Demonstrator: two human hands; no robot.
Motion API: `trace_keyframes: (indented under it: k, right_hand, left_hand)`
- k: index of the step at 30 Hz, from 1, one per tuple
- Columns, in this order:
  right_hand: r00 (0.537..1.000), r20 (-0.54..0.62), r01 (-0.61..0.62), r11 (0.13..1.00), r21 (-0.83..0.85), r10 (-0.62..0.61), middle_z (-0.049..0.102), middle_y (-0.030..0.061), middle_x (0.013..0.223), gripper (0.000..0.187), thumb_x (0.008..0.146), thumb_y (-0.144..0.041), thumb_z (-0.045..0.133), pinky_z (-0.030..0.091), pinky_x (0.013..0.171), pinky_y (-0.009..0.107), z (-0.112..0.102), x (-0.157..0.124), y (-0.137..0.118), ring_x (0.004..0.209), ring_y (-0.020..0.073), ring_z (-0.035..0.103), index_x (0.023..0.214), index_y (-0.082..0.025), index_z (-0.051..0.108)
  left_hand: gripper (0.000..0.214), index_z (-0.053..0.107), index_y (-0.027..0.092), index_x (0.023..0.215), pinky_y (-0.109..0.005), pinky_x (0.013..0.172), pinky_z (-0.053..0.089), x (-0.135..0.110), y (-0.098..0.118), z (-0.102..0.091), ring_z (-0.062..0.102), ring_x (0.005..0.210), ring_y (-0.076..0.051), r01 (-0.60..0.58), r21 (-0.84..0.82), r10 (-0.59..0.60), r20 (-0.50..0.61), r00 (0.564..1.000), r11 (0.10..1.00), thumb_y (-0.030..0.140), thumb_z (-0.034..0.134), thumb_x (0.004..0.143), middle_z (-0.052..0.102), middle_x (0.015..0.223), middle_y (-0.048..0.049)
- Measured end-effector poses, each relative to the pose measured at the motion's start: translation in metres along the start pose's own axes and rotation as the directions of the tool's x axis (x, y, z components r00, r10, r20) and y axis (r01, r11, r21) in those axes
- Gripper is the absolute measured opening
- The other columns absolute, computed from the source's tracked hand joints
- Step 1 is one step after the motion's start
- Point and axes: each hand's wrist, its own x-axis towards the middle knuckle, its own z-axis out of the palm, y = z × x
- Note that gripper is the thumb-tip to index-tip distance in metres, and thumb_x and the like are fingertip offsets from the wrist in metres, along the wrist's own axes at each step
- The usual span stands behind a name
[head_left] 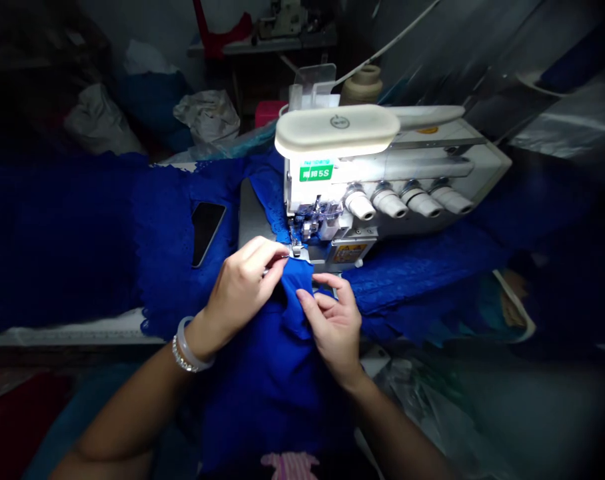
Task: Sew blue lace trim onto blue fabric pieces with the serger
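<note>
My left hand [245,280] is closed in a pinch at the left edge of the blue fabric [297,293], close by the presser foot [296,248]. A small shiny bit shows between its fingers, too small to name. Lower and to the right, my right hand [335,320] grips the same fabric between thumb and fingers. The fabric runs up to the foot of a white overlock sewing machine [412,167] and hangs down towards my lap. Blue lace [270,193] lies behind and left of the foot.
A lamp [337,130] lights the needle area from above. Left of the machine, a phone [207,233] lies on blue lace cloth [162,247]. More blue cloth [422,273] is heaped at the right. Bags [207,117] and another machine [282,19] stand behind.
</note>
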Motion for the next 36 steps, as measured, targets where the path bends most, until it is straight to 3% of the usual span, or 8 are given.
trace_keyframes:
  k: [5, 8, 13, 18, 25, 29, 32, 36]
  right_hand:
    - [0.96, 0.142, 0.271, 0.929, -0.252, -0.242, 0.03, -0.0087, 0.056, 0.035, 0.09, -0.022, 0.059, 0.026, 0.043, 0.024, 0.001, 0.001, 0.004, 0.045, 0.0085, 0.027, 0.125, -0.019, 0.061]
    - [0.951, 0.162, 0.305, 0.894, -0.327, -0.264, 0.028, -0.0089, 0.056, 0.042, 0.091, -0.021, 0.057, 0.027, 0.044, 0.024, 0.0, 0.005, 0.001, 0.046, 0.0091, 0.026, 0.132, -0.016, 0.057]
    - [0.946, 0.261, 0.277, 0.897, -0.344, -0.192, 0.032, -0.0095, 0.054, 0.049, 0.088, -0.021, 0.055, 0.033, 0.048, 0.022, -0.006, 0.017, -0.006, 0.047, 0.0086, 0.029, 0.137, -0.015, 0.053]
    - [0.963, 0.249, 0.174, 0.942, -0.286, -0.103, 0.045, -0.0098, 0.056, 0.061, 0.084, -0.021, 0.061, 0.036, 0.052, 0.022, -0.012, 0.024, -0.006, 0.049, 0.0078, 0.037, 0.143, -0.019, 0.044]
    - [0.975, 0.222, 0.016, 0.996, -0.082, 0.002, 0.055, -0.0072, 0.06, 0.066, 0.082, -0.026, 0.066, 0.039, 0.049, 0.022, -0.008, 0.019, -0.011, 0.049, 0.0093, 0.046, 0.142, -0.02, 0.037]
    - [0.979, 0.201, 0.071, 0.989, -0.131, -0.044, 0.058, -0.0063, 0.062, 0.061, 0.085, -0.024, 0.065, 0.042, 0.048, 0.021, -0.012, 0.008, -0.009, 0.049, 0.0091, 0.049, 0.14, -0.021, 0.038]
    - [0.926, 0.312, 0.32, 0.882, -0.345, -0.214, 0.058, -0.0064, 0.059, 0.054, 0.088, -0.018, 0.063, 0.045, 0.048, 0.022, -0.026, -0.008, -0.008, 0.046, 0.0094, 0.051, 0.138, -0.021, 0.044]
    - [0.739, 0.451, 0.671, 0.487, -0.559, -0.501, 0.072, 0.0039, 0.079, 0.033, 0.086, -0.005, 0.063, 0.054, 0.064, 0.028, -0.057, -0.011, -0.022, 0.064, 0.015, 0.065, 0.116, -0.019, 0.062]
  left_hand:
    - [0.008, 0.064, 0.014, 0.09, -0.023, 0.071, 0.05, 0.002, -0.005, -0.004, 0.062, 0.076, -0.013, 0.056, 0.004, -0.056, 0.022, 0.998, 0.998, 0.012, 0.057, 0.09, 0.065, 0.084, -0.0024]
    - [0.011, 0.064, 0.013, 0.097, -0.03, 0.078, 0.051, -0.005, -0.002, -0.003, 0.063, 0.088, -0.018, -0.062, 0.115, 0.064, -0.013, 0.998, 0.991, 0.011, 0.055, 0.091, 0.066, 0.093, -0.0077]
    - [0.029, 0.059, 0.009, 0.119, -0.037, 0.091, 0.049, -0.029, 0.011, 0.003, 0.061, 0.111, -0.024, -0.291, 0.228, 0.278, 0.089, 0.956, 0.929, 0.01, 0.052, 0.091, 0.067, 0.118, -0.0154]
    - [0.044, 0.052, 0.016, 0.136, -0.047, 0.093, 0.04, -0.037, 0.014, 0.004, 0.049, 0.128, -0.032, -0.233, 0.344, 0.15, 0.252, 0.956, 0.91, 0.023, 0.05, 0.092, 0.053, 0.142, -0.0147]
    - [0.039, 0.057, 0.024, 0.132, -0.048, 0.094, 0.036, -0.025, 0.012, 0.005, 0.05, 0.126, -0.031, -0.117, 0.377, 0.03, 0.229, 0.973, 0.919, 0.031, 0.045, 0.096, 0.053, 0.143, -0.0108]
    - [0.039, 0.055, 0.025, 0.134, -0.048, 0.094, 0.036, -0.021, 0.011, 0.006, 0.05, 0.127, -0.031, -0.117, 0.397, 0.021, 0.237, 0.971, 0.91, 0.03, 0.044, 0.097, 0.052, 0.144, -0.0108]
    - [0.039, 0.052, 0.026, 0.136, -0.049, 0.094, 0.037, -0.027, 0.011, 0.003, 0.05, 0.129, -0.032, -0.145, 0.405, 0.045, 0.246, 0.968, 0.903, 0.029, 0.046, 0.097, 0.05, 0.145, -0.0129]
    - [0.035, 0.06, 0.024, 0.127, -0.055, 0.099, 0.036, -0.045, 0.012, -0.005, 0.045, 0.134, -0.035, -0.208, 0.33, 0.136, 0.228, 0.964, 0.921, 0.024, 0.059, 0.092, 0.047, 0.146, -0.019]
